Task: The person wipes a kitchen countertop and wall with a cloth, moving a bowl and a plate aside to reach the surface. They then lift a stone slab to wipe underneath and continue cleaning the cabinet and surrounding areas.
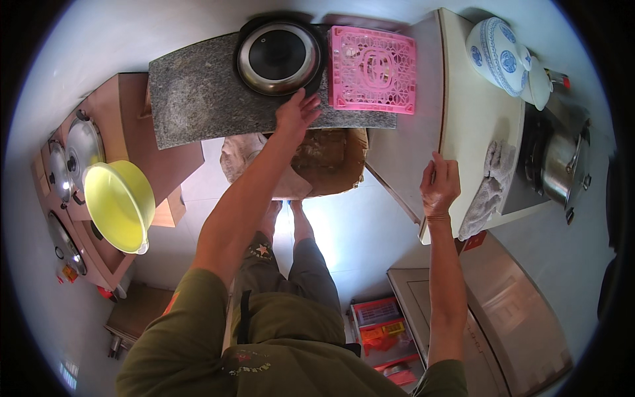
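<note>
A round pan with a steel-rimmed dark glass lid [279, 58] sits on the grey granite counter [193, 94]. My left hand [299, 115] reaches to the pan's near side, fingers apart, the thumb at or very near the lid's rim. Whether it touches the dark part beside it is hard to see. To the right of the pan lies a pink openwork plastic basket [373, 70]. My right hand [440, 184] is curled closed over the front edge of the pale side counter [464, 129]; nothing is plainly visible in it.
Below the granite stand a worn cardboard box [342, 173] and a brown cloth or sack [238, 159]. On the left, a yellow plastic basin [119, 208] rests near metal lids [84, 141]. At right are a grey towel [488, 191], a steel pot [563, 164] and a blue-and-white lidded tureen [498, 57].
</note>
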Demonstrator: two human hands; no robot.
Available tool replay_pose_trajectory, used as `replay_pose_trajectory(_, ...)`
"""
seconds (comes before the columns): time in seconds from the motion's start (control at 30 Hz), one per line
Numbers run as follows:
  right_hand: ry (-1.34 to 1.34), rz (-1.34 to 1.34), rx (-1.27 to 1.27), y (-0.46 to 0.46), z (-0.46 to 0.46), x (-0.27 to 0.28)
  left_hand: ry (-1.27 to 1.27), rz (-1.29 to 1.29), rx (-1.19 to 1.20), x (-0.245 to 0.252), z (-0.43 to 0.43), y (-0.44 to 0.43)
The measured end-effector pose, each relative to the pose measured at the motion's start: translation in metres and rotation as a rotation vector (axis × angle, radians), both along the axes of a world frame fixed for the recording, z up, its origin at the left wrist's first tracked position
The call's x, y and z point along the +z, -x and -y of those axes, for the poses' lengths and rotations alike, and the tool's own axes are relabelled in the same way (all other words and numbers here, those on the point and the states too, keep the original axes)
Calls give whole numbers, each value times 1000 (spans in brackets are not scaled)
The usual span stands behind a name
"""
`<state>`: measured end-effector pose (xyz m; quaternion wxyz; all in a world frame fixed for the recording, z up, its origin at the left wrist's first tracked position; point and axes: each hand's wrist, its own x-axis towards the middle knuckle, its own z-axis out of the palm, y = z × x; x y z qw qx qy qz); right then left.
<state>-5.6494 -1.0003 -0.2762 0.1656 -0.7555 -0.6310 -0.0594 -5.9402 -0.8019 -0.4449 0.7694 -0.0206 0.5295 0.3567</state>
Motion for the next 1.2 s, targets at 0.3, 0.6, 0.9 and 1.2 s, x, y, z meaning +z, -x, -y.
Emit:
replay_pose_trajectory(0.3,22,-2,-10,2,0,5,-55,-203,-6,3,21,114)
replay_pose_trajectory(0.6,4,15,14,0,0,3,-164,-353,-136,4,24,156)
replay_pose_trajectory(0.9,-14,20,27,1,1,4,-178,-427,-278,31,78,211)
replay_pose_trajectory(1.2,-29,67,60,5,-5,11,-52,-419,-191,88,205,254)
